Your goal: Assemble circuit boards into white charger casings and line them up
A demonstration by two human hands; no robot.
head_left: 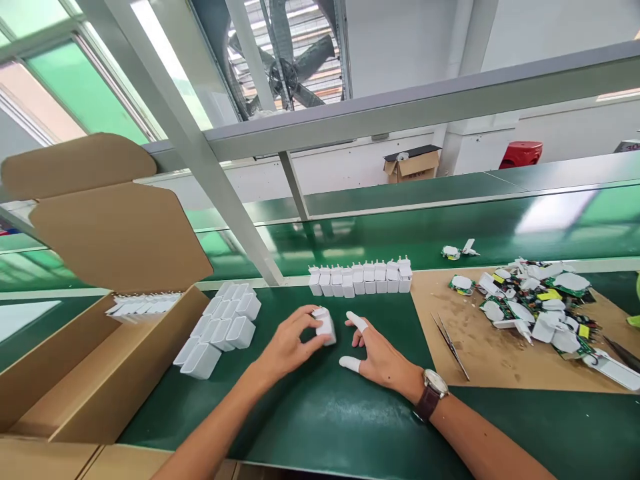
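Note:
Between the thumb and fingers of my left hand (pixel 290 339) is a white plastic charger housing (pixel 325 325), just above or on the green tabletop. My right hand (pixel 377 357) is a short way to its right, thumb and forefinger apart with nothing between them. White finger cots cover that thumb and forefinger, and a watch (pixel 431 395) is on the wrist. Behind both hands stands a row of white chargers (pixel 360 279) with prongs pointing up. Left of my left hand, several open white casings (pixel 220 327) are grouped together.
An open cardboard box (pixel 110 387) on the left holds white pieces (pixel 145 304). On the right, a brown cardboard sheet (pixel 435 333) carries tweezers (pixel 451 347) and a heap of circuit boards with white parts (pixel 540 300). A metal post (pixel 200 153) rises behind the table.

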